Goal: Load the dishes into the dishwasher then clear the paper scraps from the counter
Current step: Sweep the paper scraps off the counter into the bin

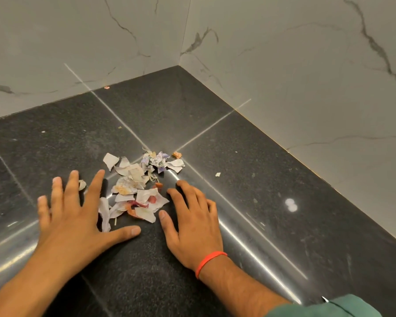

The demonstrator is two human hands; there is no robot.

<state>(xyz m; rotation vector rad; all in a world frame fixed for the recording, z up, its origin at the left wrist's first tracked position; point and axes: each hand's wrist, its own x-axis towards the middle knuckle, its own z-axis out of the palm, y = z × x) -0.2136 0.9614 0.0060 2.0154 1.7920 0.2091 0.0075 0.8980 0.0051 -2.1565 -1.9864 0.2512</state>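
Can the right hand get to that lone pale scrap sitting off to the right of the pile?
Probably yes. The right hand lies flat on the black counter beside the scrap pile, and only bare counter lies between it and the lone scrap.

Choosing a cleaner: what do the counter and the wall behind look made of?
Counter: likely polished dark granite, speckled, with glossy light streaks and thin joint lines. Wall: pale marble-look tile or slab, grey veining, duller sheen; real marble or print, I can't tell.

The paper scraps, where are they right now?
The paper scraps lie piled on the dark counter, between the left hand and right hand.
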